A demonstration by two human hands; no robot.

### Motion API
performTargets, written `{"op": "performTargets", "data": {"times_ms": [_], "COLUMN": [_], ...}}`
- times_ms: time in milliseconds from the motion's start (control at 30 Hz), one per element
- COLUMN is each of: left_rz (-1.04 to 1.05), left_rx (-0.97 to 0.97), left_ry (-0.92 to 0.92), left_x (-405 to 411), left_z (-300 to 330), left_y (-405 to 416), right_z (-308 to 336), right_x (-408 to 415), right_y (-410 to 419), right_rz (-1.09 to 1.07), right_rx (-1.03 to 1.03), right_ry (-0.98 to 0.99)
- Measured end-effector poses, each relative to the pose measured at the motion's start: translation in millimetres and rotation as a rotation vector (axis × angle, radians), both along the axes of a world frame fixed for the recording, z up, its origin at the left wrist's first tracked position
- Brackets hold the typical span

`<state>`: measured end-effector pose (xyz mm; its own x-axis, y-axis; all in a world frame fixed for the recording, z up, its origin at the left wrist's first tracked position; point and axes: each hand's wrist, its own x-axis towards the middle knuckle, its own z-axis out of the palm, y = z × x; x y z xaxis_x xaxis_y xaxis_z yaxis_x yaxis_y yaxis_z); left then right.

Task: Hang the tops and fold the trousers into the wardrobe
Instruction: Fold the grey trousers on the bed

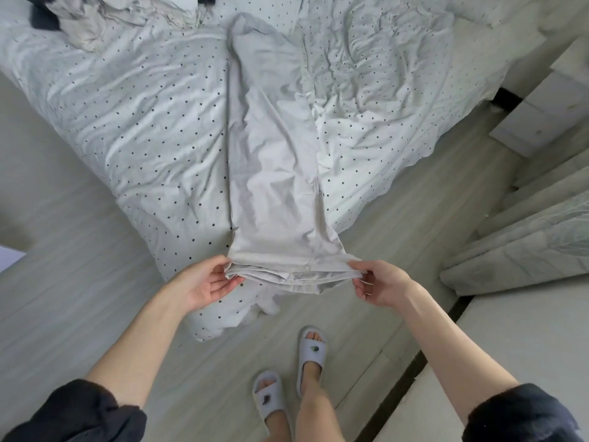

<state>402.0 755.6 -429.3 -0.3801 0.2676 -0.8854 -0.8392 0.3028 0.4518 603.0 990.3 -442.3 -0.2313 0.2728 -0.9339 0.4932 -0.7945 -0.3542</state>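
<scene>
Trousers [274,161] lie lengthwise at frame centre; left hand [204,283] and right hand [379,283] pinch the near hem corners. Uneven lifting could skew the fold.

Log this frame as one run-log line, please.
step: folding trousers | left hand: pinches near end | right hand: pinches near end | trousers: flat along dotted bedding | fold: not yet made

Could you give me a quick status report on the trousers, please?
Left hand and right hand pinch the near end corners. Pale grey trousers lie lengthwise on the dotted white duvet, unfolded. Nothing in the way.
</scene>
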Motion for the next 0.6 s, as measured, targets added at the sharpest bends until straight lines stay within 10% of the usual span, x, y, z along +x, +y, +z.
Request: {"op": "performTargets", "data": {"times_ms": [433, 600], "left_rz": [0.248, -0.342], "left_rx": [-0.023, -0.303], "left_ry": [0.111, 0.745], "left_x": [-144, -123], "left_z": [-12, -60], "left_y": [142, 159], "right_z": [-7, -50], "right_x": [-195, -205], "right_y": [122, 103], "right_rz": [-0.164, 0.560], "right_rx": [0.146, 1.062], "right_ry": [0.226, 0.234]}}
